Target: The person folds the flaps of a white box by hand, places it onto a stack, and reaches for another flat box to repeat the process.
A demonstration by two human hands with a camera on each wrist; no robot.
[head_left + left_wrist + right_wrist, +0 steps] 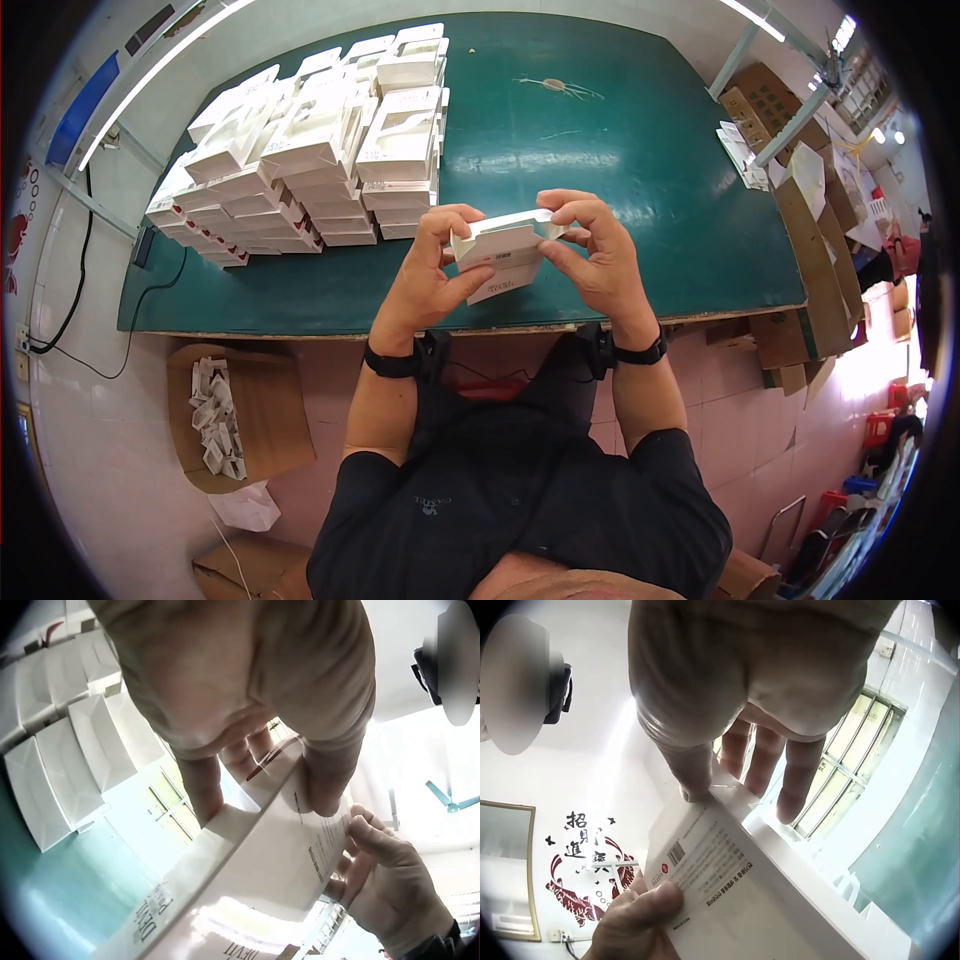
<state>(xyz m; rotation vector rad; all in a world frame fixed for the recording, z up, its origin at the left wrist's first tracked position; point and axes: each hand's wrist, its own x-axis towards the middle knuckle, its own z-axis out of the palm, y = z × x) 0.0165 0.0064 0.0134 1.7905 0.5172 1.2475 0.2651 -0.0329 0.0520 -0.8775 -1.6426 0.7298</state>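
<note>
A white printed box is held up near the table's front edge, its upper end showing raised flaps. The left hand grips its left side, thumb on the printed face and fingers behind the top. At the right top corner the right hand pinches a flap between thumb and fingers. In the left wrist view the box slants under the left hand. The right wrist view shows the box's printed back with a barcode below the right hand.
Stacks of white boxes with windows stand on the green table at the left. A stringy tag-like item lies toward the back. Cardboard boxes stand at the right, and an open carton with small white pieces is on the floor.
</note>
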